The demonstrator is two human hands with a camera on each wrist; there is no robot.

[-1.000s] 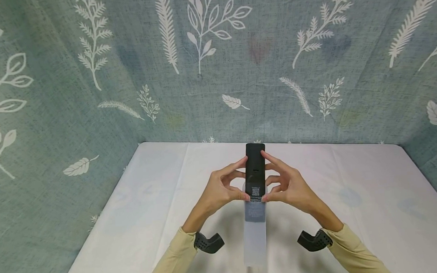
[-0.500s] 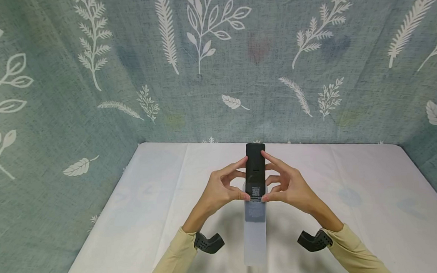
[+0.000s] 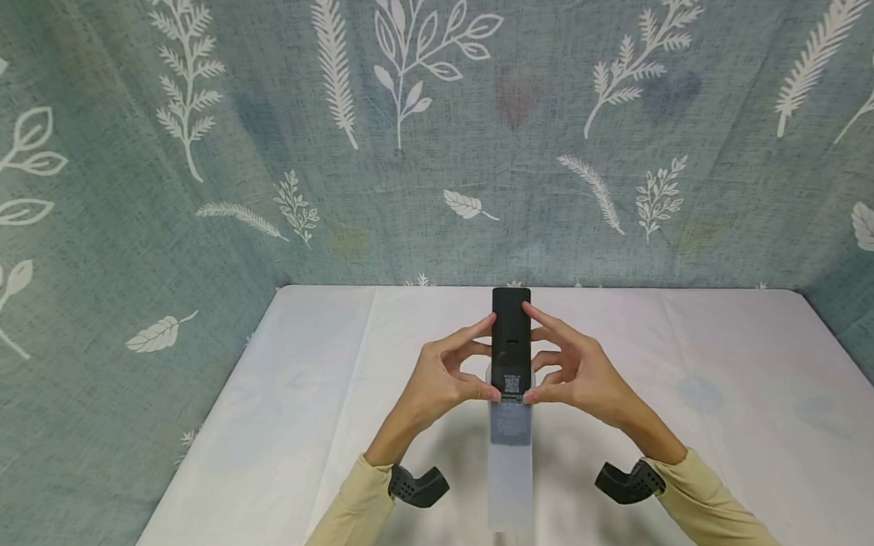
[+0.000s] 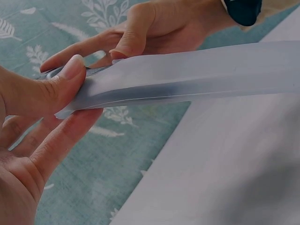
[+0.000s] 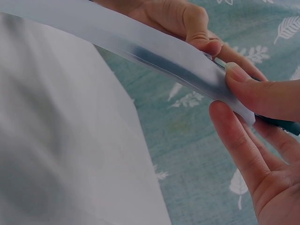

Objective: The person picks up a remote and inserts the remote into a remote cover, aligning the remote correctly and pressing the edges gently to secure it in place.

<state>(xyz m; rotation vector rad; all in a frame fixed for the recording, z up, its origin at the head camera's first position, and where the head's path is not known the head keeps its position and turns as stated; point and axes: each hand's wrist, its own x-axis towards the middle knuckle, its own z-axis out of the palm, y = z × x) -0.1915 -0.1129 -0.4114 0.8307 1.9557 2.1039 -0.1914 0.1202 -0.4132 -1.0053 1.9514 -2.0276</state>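
Note:
A black remote control (image 3: 511, 339) with a printed QR code points away from me, its near end inside a long translucent plastic sleeve (image 3: 509, 486). My left hand (image 3: 443, 373) pinches the sleeve's mouth between thumb and fingers, index finger along the remote's left edge. Mirroring it, my right hand (image 3: 574, 369) grips the right side the same way. In the left wrist view the sleeve (image 4: 197, 72) stretches off to the right, held above the table. The right wrist view shows the thumb on top of the sleeve (image 5: 159, 51), fingers beneath, and the remote's dark end (image 5: 283, 124) sticking out.
Under the hands lies a table with a white cloth (image 3: 323, 380). Green-blue fabric (image 3: 431, 181) with white leaf prints hangs behind it and on the left. Both wrists wear black camera mounts (image 3: 418, 486) over yellow sleeves.

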